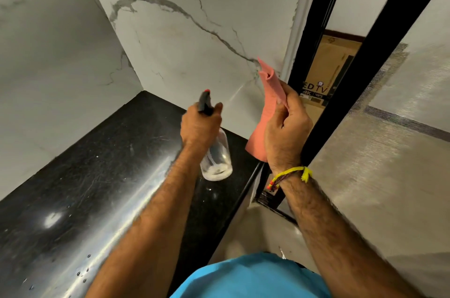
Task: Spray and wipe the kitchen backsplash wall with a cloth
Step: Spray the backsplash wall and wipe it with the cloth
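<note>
Centrally, the left hand (201, 124) grips the trigger head of a clear spray bottle (216, 158), its nozzle aimed up-frame at the white marble backsplash wall (194, 37), while the right hand (286, 127) clutches a pink cloth (269, 93) held upright, just short of the wall's right edge. Both hands hover above the black surface (97, 176), the right nearer the wall; the bottle's neck is hidden, and any spray is undetectable.

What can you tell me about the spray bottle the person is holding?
The spray bottle has a clear, see-through plastic-looking body and a black spray head with a small red tip. It looks nearly empty. The left hand grips its neck, holding it above the black countertop, nozzle aimed toward the marble wall.
</note>
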